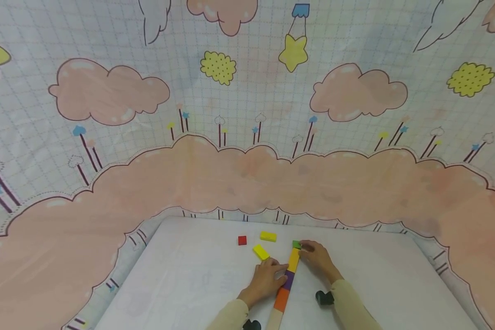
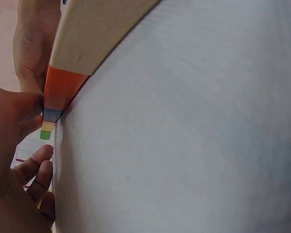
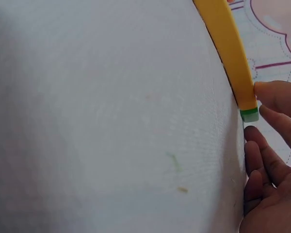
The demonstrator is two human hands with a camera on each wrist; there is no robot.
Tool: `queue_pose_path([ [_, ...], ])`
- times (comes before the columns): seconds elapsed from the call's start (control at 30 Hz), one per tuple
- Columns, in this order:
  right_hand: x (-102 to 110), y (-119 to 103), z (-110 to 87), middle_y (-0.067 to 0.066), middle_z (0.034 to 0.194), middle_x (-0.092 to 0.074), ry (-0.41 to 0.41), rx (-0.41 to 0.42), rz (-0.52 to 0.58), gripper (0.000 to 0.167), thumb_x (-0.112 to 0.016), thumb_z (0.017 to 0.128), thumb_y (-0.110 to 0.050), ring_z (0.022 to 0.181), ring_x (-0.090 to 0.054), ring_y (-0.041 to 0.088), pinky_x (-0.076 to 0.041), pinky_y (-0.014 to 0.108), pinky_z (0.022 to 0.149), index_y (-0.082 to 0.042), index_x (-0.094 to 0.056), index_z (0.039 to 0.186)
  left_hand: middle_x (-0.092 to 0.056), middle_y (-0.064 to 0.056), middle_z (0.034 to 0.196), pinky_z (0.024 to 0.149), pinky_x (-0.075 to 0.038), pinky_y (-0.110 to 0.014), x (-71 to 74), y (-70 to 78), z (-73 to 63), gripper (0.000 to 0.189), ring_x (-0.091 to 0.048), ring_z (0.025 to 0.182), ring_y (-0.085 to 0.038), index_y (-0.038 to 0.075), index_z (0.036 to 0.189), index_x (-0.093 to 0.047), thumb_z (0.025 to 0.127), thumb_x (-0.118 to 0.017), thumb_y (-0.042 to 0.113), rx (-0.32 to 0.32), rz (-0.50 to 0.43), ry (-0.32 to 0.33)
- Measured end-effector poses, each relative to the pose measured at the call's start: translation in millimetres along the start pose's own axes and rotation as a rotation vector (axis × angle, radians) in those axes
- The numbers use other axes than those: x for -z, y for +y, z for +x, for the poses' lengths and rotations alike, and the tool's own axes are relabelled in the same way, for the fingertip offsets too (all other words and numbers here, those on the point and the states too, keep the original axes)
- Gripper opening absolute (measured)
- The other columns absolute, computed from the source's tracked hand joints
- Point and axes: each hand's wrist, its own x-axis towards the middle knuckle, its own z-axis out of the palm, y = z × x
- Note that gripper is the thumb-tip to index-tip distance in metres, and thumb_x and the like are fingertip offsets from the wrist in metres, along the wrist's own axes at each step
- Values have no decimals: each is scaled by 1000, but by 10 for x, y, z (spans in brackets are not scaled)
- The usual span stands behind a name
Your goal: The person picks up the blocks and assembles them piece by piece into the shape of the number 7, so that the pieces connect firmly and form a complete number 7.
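Note:
A line of blocks runs away from me in the head view: a plain wooden block [image 1: 274,319], an orange block [image 1: 282,300], a purple block [image 1: 288,280], an orange-yellow block [image 1: 294,260] and a green block [image 1: 296,244] at the far end. My left hand [image 1: 264,282] is at the line's left side, its index fingertip touching the orange-yellow block and its thumb by the purple one. On the right side, my right hand [image 1: 319,259] has its index fingertip at the green block. In the right wrist view, the thumb [image 3: 276,92] touches the orange-yellow block [image 3: 228,48].
Left of the line lie a red block [image 1: 242,240] and two yellow blocks, one farther back [image 1: 268,236] and one close to my left hand [image 1: 261,252]. The white tabletop [image 1: 181,275] meets a cloud-patterned cloth [image 1: 239,178] at its back edge.

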Motion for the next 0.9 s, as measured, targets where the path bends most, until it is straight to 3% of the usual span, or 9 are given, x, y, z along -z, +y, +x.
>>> queue_pose_path([
  [0.63, -34, 23, -3, 16, 134, -59, -5, -3, -9, 37, -67, 93, -22, 126, -52, 37, -38, 59, 109, -11, -63, 128, -56, 5, 111, 87, -41, -31, 5, -5, -10, 40, -48, 102, -13, 35, 132, -62, 93, -66, 37, -28, 12, 6],
  [0.9, -7, -11, -38, 17, 134, -59, -7, 21, -13, 36, -65, 93, -19, 127, -52, 38, -37, 58, 110, -10, -63, 129, -58, 3, 119, 93, -45, -35, 15, 0, -24, 44, -51, 109, -15, 33, 135, -59, 92, -66, 40, -26, 51, -15],
])
